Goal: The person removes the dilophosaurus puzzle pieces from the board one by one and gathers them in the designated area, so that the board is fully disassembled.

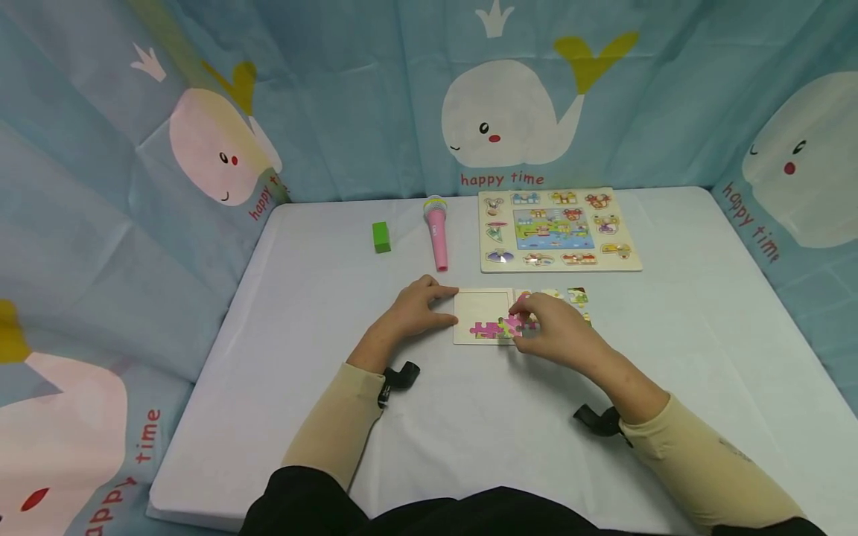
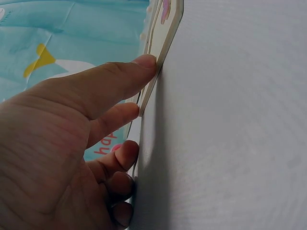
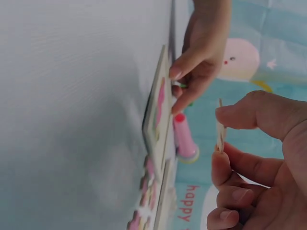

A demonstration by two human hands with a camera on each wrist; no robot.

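A small wooden puzzle frame (image 1: 482,305) lies on the white table, with pink jigsaw pieces (image 1: 485,329) joined along its lower part. My left hand (image 1: 421,309) rests at its left edge; the thumb and index finger touch the edge, well apart from each other. In the left wrist view the thumb (image 2: 115,81) presses the rim. With thumb and index finger, my right hand (image 1: 556,331) pinches a puzzle piece (image 3: 220,132), seen edge-on in the right wrist view and raised off the table. The right hand partly hides the frame's right side and some loose pieces (image 1: 578,295).
Behind the frame lie a pink toy microphone (image 1: 437,234), a green block (image 1: 381,237) and a larger wooden picture puzzle board (image 1: 561,260). A blue whale-print curtain (image 1: 375,112) hangs around the table (image 1: 302,313).
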